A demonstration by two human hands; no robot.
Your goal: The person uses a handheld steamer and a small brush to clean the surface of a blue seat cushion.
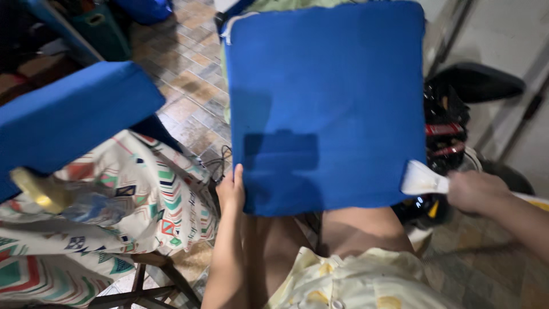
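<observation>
Left hand (231,191) gripped the lower left edge of the blue cushion (326,103), which lay across the knees. Right hand (477,191) clasped a white brush (422,179) at the cushion's lower right corner. Brushing appeared barely begun; most of the surface remained.

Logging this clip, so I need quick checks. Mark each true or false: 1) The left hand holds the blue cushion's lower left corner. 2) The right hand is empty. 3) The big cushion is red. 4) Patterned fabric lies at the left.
1) True: the left hand has its grip on the lower left corner of the blue cushion.
2) False: the right hand holds a white brush at the cushion's lower right edge.
3) False: it is blue.
4) True: patterned fabric lies at the left, below a second blue cushion.
</observation>
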